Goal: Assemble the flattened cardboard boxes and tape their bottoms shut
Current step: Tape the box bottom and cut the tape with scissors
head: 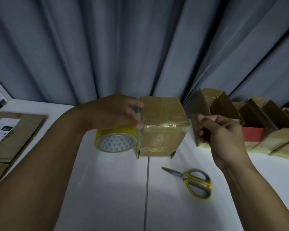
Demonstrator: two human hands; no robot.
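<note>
A small brown cardboard box (162, 124) stands on the white table (107, 189), near the middle of its far edge. Its top face is closed and glossy, and wrinkled clear tape runs across that face and down the front wall. Short flaps stick out at the bottom corners.

The left hand (117, 112) grips a tape roll (115, 140) with fingers curled over its top. The roll is a wide ring of yellowish tape on a white core printed with small triangles. It is held against the box's left wall, with the fingertips on the tape at the box's upper left edge.

The right hand (222, 134) is just beside the box's right wall. Its thumb and fingers are pinched together on a greyish, translucent tape strip (198, 107) that rises from the pinch as a thin, slightly twisted sheet. Whether the strip joins the tape on the box cannot be told.

Scissors (190, 179) with steel blades and yellow and grey handles lie closed on the table. They are nearer the near edge than the box and right of a thin seam (147, 180) in the tabletop.

Flattened cardboard (23, 130) bearing a white printed label (2, 130) lies at the left edge. A row of assembled boxes (265, 117) with raised flaps lines the far right edge, a red one (252, 134) among them. A pleated grey-blue curtain (140, 47) hangs behind the table.
</note>
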